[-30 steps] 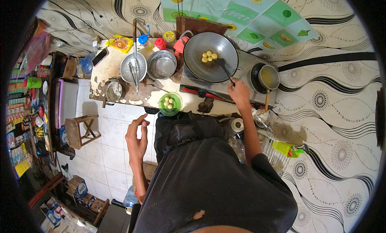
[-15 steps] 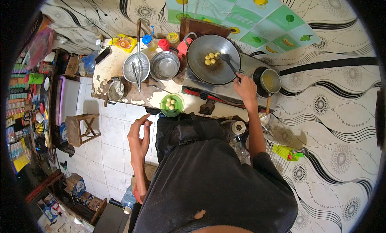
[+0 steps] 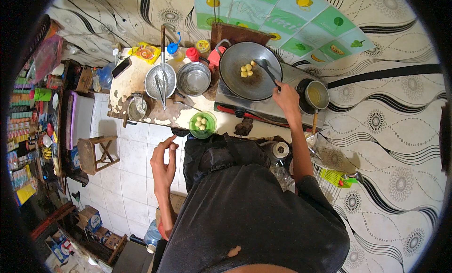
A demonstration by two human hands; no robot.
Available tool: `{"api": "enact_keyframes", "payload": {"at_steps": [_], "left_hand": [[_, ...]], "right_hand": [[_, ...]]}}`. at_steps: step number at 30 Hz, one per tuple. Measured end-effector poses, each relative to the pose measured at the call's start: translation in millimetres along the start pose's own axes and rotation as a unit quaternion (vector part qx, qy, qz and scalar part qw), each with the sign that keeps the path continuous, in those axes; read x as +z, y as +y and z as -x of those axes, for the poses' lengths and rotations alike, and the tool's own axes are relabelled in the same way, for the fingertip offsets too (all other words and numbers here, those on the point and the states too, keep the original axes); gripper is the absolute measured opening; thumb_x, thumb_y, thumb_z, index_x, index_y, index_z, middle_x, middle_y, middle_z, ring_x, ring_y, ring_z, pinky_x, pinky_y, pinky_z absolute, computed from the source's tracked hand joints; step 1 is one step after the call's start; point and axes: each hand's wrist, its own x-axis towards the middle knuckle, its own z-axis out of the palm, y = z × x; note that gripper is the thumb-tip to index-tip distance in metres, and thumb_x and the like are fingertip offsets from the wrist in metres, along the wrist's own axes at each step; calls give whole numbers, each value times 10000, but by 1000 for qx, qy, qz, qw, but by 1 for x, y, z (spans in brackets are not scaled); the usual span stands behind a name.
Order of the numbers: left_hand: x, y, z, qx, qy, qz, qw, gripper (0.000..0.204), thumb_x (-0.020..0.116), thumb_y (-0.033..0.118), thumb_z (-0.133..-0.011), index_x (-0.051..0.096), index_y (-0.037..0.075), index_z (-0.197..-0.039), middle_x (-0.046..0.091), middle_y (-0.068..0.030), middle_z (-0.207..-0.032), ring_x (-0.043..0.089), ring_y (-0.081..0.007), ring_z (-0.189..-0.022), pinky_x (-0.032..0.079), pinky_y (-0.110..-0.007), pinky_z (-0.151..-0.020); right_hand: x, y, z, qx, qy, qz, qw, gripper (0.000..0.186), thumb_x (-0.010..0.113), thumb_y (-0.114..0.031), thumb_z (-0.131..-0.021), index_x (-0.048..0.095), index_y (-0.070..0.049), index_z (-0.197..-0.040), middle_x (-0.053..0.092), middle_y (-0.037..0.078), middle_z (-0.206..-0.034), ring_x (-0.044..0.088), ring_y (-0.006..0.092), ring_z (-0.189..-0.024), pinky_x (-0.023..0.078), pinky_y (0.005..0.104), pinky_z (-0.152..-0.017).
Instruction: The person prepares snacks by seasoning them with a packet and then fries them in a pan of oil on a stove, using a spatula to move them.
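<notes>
My right hand (image 3: 286, 98) is closed round the handle of a dark spatula (image 3: 269, 71), whose blade reaches into a wide grey wok (image 3: 230, 82) on the stove. Several yellowish balls (image 3: 246, 70) lie grouped in the wok, with one right beside the blade. My left hand (image 3: 165, 164) hangs over the floor in front of the counter, its fingers loosely bent and apart, holding nothing. Close to it, at the counter's front edge, stands a green bowl (image 3: 193, 129) with several pale balls (image 3: 201, 123) in it.
A saucepan (image 3: 317, 95) with yellowish liquid stands right of the wok. On the counter's left are a strainer (image 3: 153, 82) with tongs across it, a metal pot (image 3: 194, 78), a small pot (image 3: 136, 107) and a phone (image 3: 121, 67). A wooden stool (image 3: 88, 154) stands on the tiled floor.
The spatula blade has shifted slightly up and left in the wok. The balls there have moved a little, most sitting closer together. My left hand has barely moved.
</notes>
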Motion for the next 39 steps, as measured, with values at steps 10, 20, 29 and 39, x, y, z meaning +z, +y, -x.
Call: {"api": "enact_keyframes", "payload": {"at_steps": [10, 20, 29, 39], "left_hand": [[-7, 0, -1, 0, 18, -9, 1000, 228, 563, 127, -1003, 667, 28, -1179, 690, -86, -870, 645, -168, -860, 498, -320, -831], [-3, 5, -3, -7, 13, -11, 1000, 238, 558, 141, -1008, 663, 19, -1184, 690, -97, -873, 646, -180, -864, 501, -334, -836], [7, 7, -12, 4, -6, 0, 1000, 232, 557, 131, -1007, 664, 16, -1178, 697, -94, -880, 650, -170, -869, 505, -329, -833], [4, 10, -15, -1, 4, -7, 1000, 226, 556, 118, -1004, 670, 22, -1173, 692, -84, -872, 641, -160, -866, 500, -319, -837]], "right_hand": [[1, -2, -12, -29, 30, -6, 999, 376, 579, -221, -861, 699, -116, -1201, 698, 234, -857, 684, 398, -801, 545, 480, -734], [-4, 3, 15, -33, 19, 56, 998, 369, 579, -203, -855, 700, -73, -1178, 703, 213, -829, 688, 386, -769, 549, 492, -721], [22, 7, 43, -13, -35, 54, 998, 380, 588, -198, -854, 690, -89, -1204, 706, 190, -852, 692, 356, -765, 552, 475, -693], [33, -3, 42, -2, -10, 39, 999, 386, 587, -192, -860, 687, -110, -1224, 699, 188, -819, 692, 346, -745, 557, 458, -689]]}}
